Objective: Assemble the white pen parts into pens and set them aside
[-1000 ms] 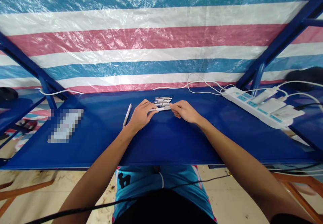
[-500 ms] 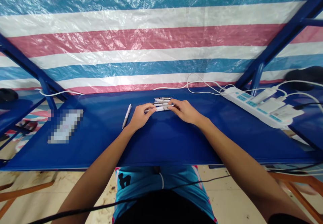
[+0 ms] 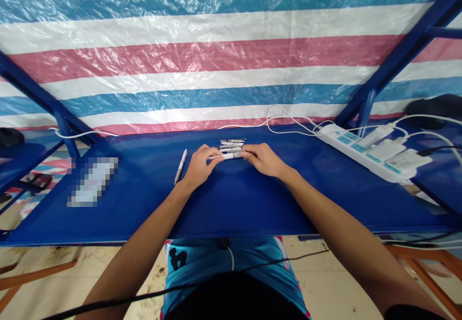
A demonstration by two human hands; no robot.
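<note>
Head view: white pen [image 3: 225,156] lies crosswise on the counter [image 3: 234,204], long axis left-right, between both hands. Left hand [image 3: 199,167] has a closed grip over the pen's left end; right hand [image 3: 265,160] pinches the right end, fingertips on the barrel. Neither grip is wide open. Stack of pens [image 3: 231,143] sits just past the grip, roughly parallel. Loose pen [image 3: 181,166] lies just left of the left hand, angled. Power strip [image 3: 364,154] sits well right.
</note>
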